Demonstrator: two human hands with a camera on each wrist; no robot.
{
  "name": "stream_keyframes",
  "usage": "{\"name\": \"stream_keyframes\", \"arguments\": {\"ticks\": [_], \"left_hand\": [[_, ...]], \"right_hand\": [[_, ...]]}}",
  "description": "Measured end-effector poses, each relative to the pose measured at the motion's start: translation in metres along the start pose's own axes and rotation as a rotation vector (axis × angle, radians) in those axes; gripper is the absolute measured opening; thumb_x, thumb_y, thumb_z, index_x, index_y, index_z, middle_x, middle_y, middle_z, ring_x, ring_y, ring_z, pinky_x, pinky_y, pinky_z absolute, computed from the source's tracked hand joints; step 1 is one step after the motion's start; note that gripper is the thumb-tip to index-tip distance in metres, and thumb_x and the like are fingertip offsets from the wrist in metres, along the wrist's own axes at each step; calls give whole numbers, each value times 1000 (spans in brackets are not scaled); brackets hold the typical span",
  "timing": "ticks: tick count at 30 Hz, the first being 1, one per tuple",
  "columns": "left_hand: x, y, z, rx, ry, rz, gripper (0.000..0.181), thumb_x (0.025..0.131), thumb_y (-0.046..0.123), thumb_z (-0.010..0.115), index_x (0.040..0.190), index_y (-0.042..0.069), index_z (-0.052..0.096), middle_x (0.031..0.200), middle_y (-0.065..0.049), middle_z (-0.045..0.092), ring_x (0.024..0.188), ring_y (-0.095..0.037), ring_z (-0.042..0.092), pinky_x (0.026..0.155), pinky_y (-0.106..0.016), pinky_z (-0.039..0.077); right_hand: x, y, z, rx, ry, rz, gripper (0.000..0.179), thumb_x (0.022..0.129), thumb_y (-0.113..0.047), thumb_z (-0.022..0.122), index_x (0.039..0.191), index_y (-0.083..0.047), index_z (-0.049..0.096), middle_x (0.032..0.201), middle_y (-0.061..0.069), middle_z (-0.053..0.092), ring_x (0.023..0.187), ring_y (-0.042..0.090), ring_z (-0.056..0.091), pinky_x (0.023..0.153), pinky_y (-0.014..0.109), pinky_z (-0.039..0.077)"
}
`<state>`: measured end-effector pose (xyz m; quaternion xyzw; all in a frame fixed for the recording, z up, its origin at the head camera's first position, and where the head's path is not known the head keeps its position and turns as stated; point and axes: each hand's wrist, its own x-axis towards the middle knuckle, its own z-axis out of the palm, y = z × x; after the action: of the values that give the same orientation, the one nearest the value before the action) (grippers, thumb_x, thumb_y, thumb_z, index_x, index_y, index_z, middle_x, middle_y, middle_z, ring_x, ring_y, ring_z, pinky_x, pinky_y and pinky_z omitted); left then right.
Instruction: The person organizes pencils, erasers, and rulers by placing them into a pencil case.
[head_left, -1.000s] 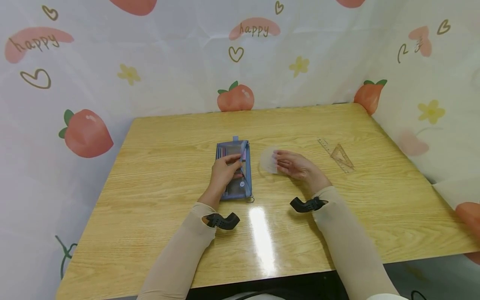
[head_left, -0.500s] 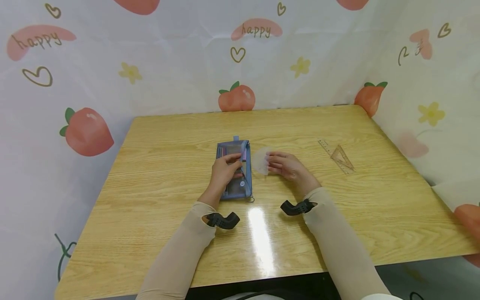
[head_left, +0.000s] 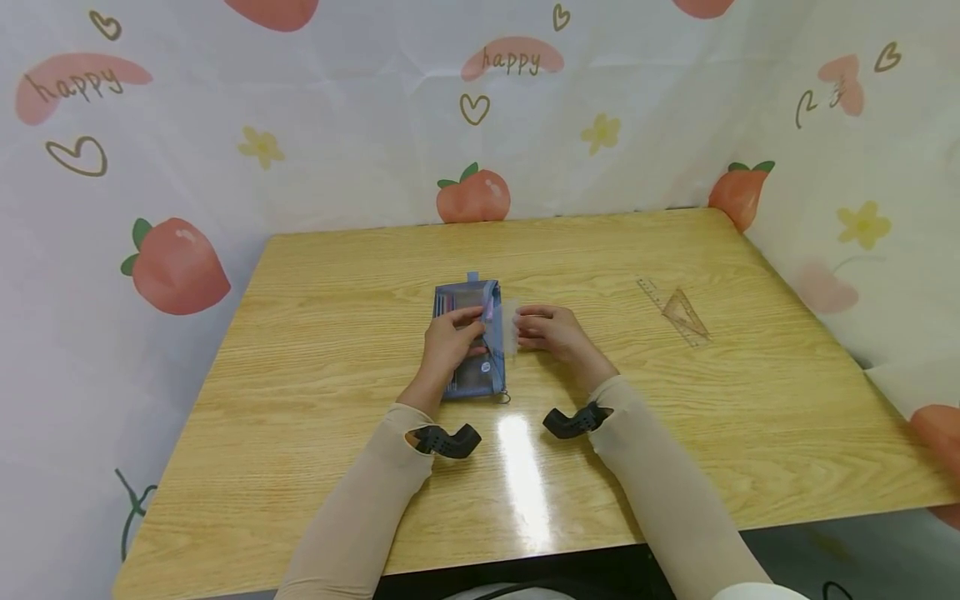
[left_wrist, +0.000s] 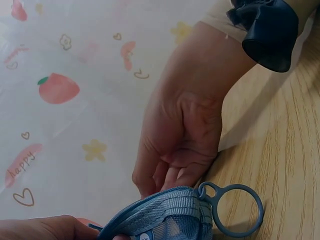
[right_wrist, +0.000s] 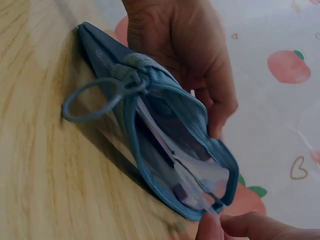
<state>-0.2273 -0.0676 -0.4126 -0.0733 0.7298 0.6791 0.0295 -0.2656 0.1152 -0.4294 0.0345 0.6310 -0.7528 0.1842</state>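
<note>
A blue mesh zip pencil case (head_left: 468, 382) lies on the wooden table, holding some slim items. My left hand (head_left: 447, 342) grips it by the rim of its mouth. In the right wrist view that mouth gapes, with the zip ring (right_wrist: 92, 100) hanging at one end. My right hand (head_left: 558, 335) pinches a clear, rounded protractor (head_left: 510, 330) by its straight edge. The protractor's far side is at the case's mouth; from the right wrist, its clear plastic (right_wrist: 206, 201) reaches inside. In the left wrist view, the case hides my right fingertips.
To the right on the table (head_left: 750, 417) lie a clear ruler (head_left: 649, 290) and a clear set square (head_left: 686, 317), overlapping. A printed cloth (head_left: 360, 125) hangs behind the table and along its sides.
My right hand has moved left, carrying the protractor from beside the pencil case to its mouth, where part of it has gone in. My left hand stays on the case.
</note>
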Motion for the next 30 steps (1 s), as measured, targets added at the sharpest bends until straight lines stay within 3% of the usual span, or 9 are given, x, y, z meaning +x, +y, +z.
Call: {"name": "stream_keyframes", "arguments": {"ticks": [10,17,30], "left_hand": [[1,1,0,-9,-19,-20,32,82,4,61,114,7,63,102,-10,59,84,-26,62,61,-30,57],[0,0,0,2,-19,-14,32,83,5,61,114,7,62,106,-11,59,88,-26,62,61,-28,57],[0,0,-1,2,-12,-6,32,82,5,62,114,8,63,106,-10,59,85,-22,63,61,-28,57]], "right_hand": [[4,5,11,-111,60,-29,30,87,-2,56,116,7,55,97,19,59,68,18,63,67,32,57],[4,4,17,-93,78,-13,28,87,-3,56,114,6,57,103,23,60,74,23,65,69,33,56],[3,1,25,-37,37,9,30,91,-6,50,117,6,54,107,25,58,90,29,62,76,35,54]]}}
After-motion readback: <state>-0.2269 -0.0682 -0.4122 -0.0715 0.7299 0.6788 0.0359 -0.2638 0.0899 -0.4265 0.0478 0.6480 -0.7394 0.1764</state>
